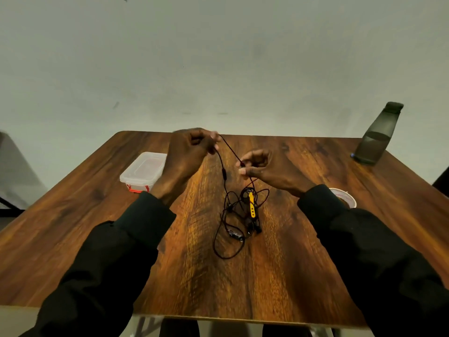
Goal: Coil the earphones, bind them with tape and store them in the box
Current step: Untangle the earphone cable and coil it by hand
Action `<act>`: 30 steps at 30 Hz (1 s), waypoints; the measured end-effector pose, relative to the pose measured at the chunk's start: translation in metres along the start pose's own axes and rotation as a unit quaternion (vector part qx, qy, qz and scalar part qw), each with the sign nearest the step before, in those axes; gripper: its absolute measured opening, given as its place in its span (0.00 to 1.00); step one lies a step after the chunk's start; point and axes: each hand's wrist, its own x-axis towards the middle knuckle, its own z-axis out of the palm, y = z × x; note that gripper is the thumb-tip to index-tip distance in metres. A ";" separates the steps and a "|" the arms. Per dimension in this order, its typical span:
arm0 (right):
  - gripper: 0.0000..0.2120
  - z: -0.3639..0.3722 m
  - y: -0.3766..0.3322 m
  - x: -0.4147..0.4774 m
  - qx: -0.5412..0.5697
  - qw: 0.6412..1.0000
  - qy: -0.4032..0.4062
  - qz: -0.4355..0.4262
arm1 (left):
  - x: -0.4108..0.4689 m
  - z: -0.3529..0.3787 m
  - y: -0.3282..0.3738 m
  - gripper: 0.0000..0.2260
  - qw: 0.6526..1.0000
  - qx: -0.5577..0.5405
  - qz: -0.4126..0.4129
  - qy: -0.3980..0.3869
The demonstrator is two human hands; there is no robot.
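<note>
A tangle of dark earphone cable (233,222) with a yellow remote lies in the middle of the wooden table (279,263). One strand rises from the heap to my left hand (192,147), which pinches it near the table's far edge. From there the strand runs down to my right hand (262,166), which pinches it between thumb and fingertips. The clear plastic box (143,171) with red clips stands closed at the left, just beside my left wrist. A roll of tape (345,198) lies at the right, partly hidden by my right sleeve.
A dark water bottle (376,137) stands at the table's far right corner. A pale wall rises behind the table. At the far left edge of the view there is a grey piece of furniture (14,171).
</note>
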 end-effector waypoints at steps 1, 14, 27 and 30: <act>0.05 -0.002 0.004 -0.001 -0.012 1.000 -0.011 0.004 | 0.001 -0.004 0.001 0.07 0.999 -0.023 0.016 0.027; 0.08 -0.004 -0.003 0.003 0.053 0.997 0.034 -0.036 | -0.013 -0.007 -0.017 0.10 0.988 -0.052 -0.120 -0.080; 0.07 -0.012 -0.010 0.004 0.073 0.995 0.042 -0.061 | 0.015 -0.007 -0.010 0.22 0.977 -0.032 -0.115 -0.174; 0.06 -0.016 -0.002 -0.001 0.118 0.992 0.031 -0.022 | 0.017 -0.013 -0.017 0.15 0.980 -0.097 -0.101 -0.141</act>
